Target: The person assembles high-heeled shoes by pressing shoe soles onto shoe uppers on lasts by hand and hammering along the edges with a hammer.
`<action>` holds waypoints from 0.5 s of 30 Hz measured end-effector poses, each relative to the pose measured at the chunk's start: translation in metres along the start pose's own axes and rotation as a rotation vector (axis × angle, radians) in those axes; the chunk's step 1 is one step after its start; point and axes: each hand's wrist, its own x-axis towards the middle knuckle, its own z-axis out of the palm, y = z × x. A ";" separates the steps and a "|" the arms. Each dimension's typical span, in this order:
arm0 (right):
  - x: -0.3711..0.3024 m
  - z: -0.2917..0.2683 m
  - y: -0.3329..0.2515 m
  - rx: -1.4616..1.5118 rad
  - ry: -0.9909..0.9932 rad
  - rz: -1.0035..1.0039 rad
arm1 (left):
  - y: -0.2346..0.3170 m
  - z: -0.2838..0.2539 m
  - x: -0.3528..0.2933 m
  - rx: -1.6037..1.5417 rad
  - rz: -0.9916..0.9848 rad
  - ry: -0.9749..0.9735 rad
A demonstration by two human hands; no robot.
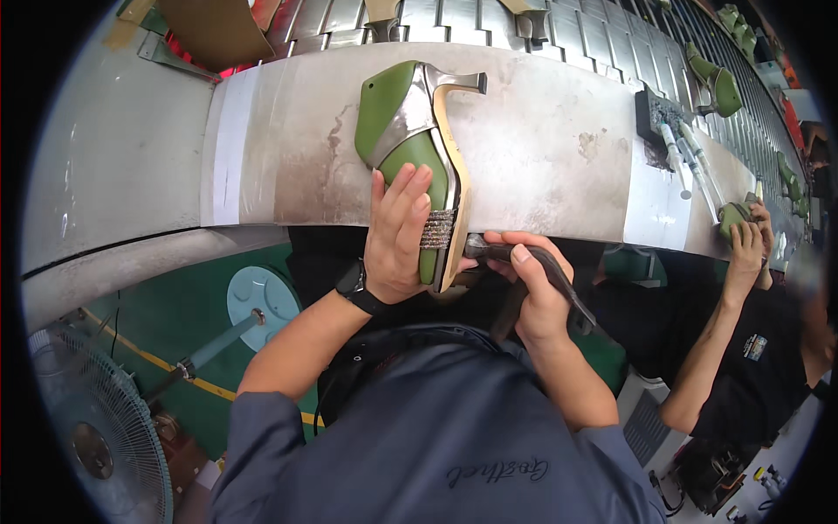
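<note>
A high-heeled sandal point(413, 116) with silver straps and a glittery toe band lies on its side on the bench, fitted over a green shoe last point(378, 109). Its tan sole faces right, and its heel points toward the upper right. My left hand point(397, 236) grips the toe part from the left, fingers pressed against the last beside the band. My right hand point(543, 297) is closed around dark, curved-handled pincers point(555, 269). Their metal head is against or very near the sole edge close to the toe; exact contact is hard to see.
Behind the bench point(541, 148) runs a slatted metal conveyor point(454, 19) carrying other shoes. A dark block point(656, 118) and several brush-like tools point(690, 162) are at the right. Nearby, a co-worker's hands point(749, 240) hold another green last. A fan point(96, 437) stands lower left.
</note>
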 end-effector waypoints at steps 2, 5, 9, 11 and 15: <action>-0.001 -0.004 -0.004 -0.015 -0.017 -0.005 | -0.001 0.000 -0.002 -0.007 0.005 0.006; -0.014 -0.002 -0.016 -0.071 -0.119 -0.088 | -0.004 -0.002 -0.005 0.075 0.028 -0.070; -0.033 0.008 -0.045 -0.439 -0.478 -0.549 | -0.003 0.001 -0.004 0.067 0.012 -0.035; -0.038 0.018 -0.042 -0.525 -0.507 -0.659 | -0.001 0.002 -0.005 0.060 -0.003 -0.031; -0.029 0.030 -0.036 -0.531 -0.431 -0.645 | 0.008 0.012 -0.005 0.006 -0.086 0.084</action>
